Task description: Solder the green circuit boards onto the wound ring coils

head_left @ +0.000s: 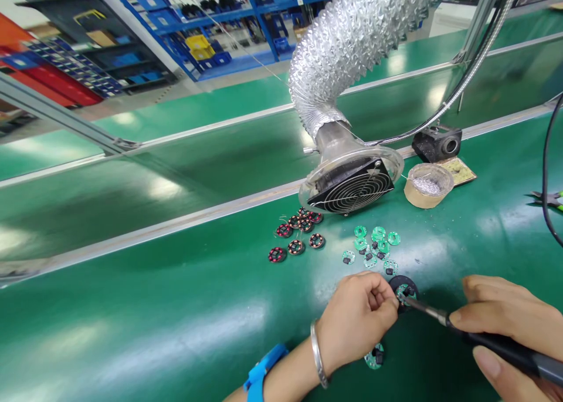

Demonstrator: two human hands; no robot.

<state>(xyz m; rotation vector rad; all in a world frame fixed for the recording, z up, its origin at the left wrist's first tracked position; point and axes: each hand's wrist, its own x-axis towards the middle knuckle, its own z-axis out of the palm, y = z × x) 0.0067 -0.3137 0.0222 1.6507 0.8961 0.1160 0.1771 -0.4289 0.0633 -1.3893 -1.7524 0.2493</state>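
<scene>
Soldering iron [497, 343] at a round circuit board [403, 290]

Left hand [355, 320]: fingers curled, thumb and forefinger drawn together at the board's left edge; cannot tell what, if anything, is pinched. Right hand [512, 317]: gripping the iron by its dark handle, tip at the board. Board lies on a black disc [398, 280] on the green bench [153, 308], between the hands. Spare board [373, 359] below the left hand, partly covered by it.

Beyond the hands: a scatter of loose boards [378, 233], some with black parts. To their left, a group of wire coils [296, 247], reddish and copper. Above both, a fan hood [352, 189] on a silver hose [332, 58]. Right of the hood, a tub [421, 199] of silvery bits. Far right: pliers [555, 200], partly in view.
</scene>
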